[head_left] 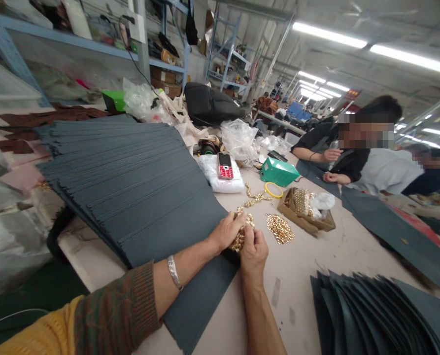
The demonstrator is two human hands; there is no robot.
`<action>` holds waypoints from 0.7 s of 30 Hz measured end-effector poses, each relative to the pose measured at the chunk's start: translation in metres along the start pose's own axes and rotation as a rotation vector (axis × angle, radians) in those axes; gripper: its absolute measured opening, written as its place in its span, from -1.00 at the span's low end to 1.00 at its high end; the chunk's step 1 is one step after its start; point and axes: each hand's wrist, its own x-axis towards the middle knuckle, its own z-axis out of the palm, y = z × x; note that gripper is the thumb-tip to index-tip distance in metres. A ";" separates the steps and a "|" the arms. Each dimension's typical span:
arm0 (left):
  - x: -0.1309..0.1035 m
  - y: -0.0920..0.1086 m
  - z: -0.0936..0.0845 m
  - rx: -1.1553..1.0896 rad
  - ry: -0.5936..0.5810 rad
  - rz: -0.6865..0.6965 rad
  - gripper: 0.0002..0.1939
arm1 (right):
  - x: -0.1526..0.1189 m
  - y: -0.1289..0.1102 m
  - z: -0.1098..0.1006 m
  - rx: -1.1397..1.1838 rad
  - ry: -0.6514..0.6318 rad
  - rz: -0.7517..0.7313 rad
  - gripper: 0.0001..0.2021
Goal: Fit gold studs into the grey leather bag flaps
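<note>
Both of my hands meet over a bunch of gold chain (239,241) near the middle of the table. My left hand (227,230) is closed around the chain from the left, its wrist wearing a silver bracelet (173,272). From the right, my right hand (254,251) pinches the same chain with bent fingers. Part of the bunch is hidden by the fingers. Just right of my hands lies a flat heap of gold chain (280,228). Another length of gold chain (254,198) stretches out beyond them.
Fanned dark sheets (142,182) cover the table's left; another dark stack (367,315) stands front right. Beyond my hands are a cardboard box (304,222) holding chain, a yellow tape roll (273,190), a green box (279,171) and a red phone (225,166). A co-worker (326,143) sits across.
</note>
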 end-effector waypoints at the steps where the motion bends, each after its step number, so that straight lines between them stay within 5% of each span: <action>1: 0.000 -0.001 0.000 -0.008 -0.040 -0.011 -0.58 | 0.003 0.004 -0.001 0.040 0.007 0.032 -0.60; 8: -0.002 -0.003 0.001 -0.207 -0.387 0.001 -0.44 | 0.007 0.013 -0.003 0.332 0.027 0.142 -0.53; 21: 0.000 -0.001 0.000 -0.290 -0.350 0.050 -0.55 | 0.005 0.009 -0.010 0.061 -0.061 0.029 -0.53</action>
